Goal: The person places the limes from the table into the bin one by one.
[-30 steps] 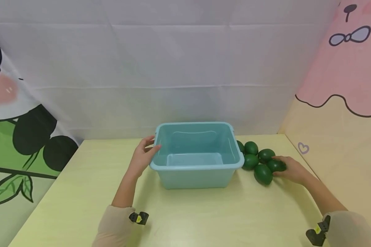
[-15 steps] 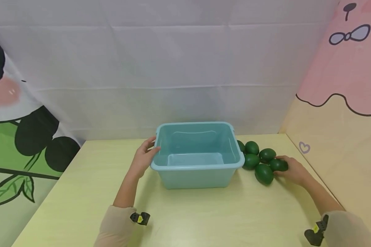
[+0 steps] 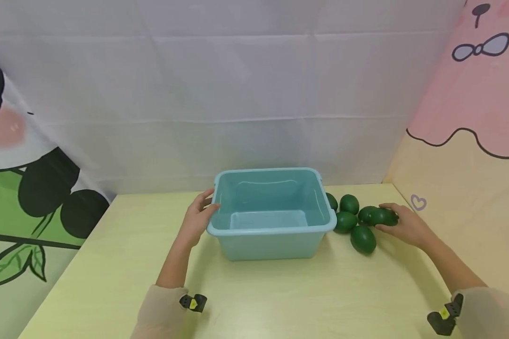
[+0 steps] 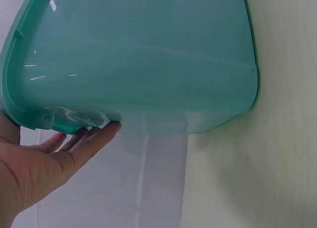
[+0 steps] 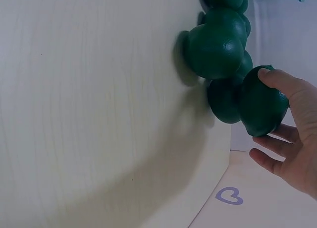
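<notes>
Two hands in view: right hand (image 3: 408, 228) round green fruit (image 5: 262, 101), pinched by thumb and fingers, raised off bench (image 3: 258, 299); left hand (image 3: 194, 221) clamped on left rim of blue bin (image 3: 267, 247), thumb inside, fingers outside. Right of bin: more green fruits (image 3: 363, 240). Bench edge near right hand, against right wall (image 3: 462, 193); wide bench stretch in front and left of bin. One fruit partly behind bin rim, another partly behind held one. Sleeves (image 3: 488, 313) cut off.

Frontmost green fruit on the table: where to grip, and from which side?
Probably across the widest part of the frontmost green fruit, coming from the near side and above: it is oval and smooth, nothing stands against its near side, and other green fruits crowd its far side.
</notes>
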`<state>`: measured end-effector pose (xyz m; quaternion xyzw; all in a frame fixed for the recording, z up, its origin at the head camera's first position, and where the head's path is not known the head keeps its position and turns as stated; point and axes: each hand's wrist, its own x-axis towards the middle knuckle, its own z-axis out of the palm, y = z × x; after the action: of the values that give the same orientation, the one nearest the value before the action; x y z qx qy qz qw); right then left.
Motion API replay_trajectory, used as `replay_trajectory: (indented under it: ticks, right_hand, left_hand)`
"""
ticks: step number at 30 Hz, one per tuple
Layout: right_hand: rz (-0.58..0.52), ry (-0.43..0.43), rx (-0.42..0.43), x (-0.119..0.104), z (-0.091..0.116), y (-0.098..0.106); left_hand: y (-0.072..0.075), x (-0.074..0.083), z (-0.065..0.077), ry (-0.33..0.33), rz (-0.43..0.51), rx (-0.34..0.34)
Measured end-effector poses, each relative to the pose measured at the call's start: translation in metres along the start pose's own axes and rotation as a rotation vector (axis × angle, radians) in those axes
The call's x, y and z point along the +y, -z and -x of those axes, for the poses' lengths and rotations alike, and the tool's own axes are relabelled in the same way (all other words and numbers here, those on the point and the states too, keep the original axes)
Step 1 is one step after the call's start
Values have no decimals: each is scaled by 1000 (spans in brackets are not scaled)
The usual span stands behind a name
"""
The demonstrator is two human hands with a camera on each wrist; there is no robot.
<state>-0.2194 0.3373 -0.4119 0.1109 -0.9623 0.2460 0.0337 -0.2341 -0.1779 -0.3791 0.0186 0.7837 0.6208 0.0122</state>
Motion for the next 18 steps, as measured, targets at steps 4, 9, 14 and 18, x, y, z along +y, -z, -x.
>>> replay_trajectory:
  ticks: [4,9,14,18]
  right_hand:
    - [12,20,6,-12,-4,3]
    - [1,6,-6,-24,-7,6]
    - [-15,-22,0,-30,-8,8]
    - [-20,-12,6,-34,-11,9]
  left_hand:
    - [0,-2,2,3,-2,11]
    - [1,-3,2,-3,0,14]
    - [0,-2,2,0,7,8]
    - [-1,-2,1,8,8,4]
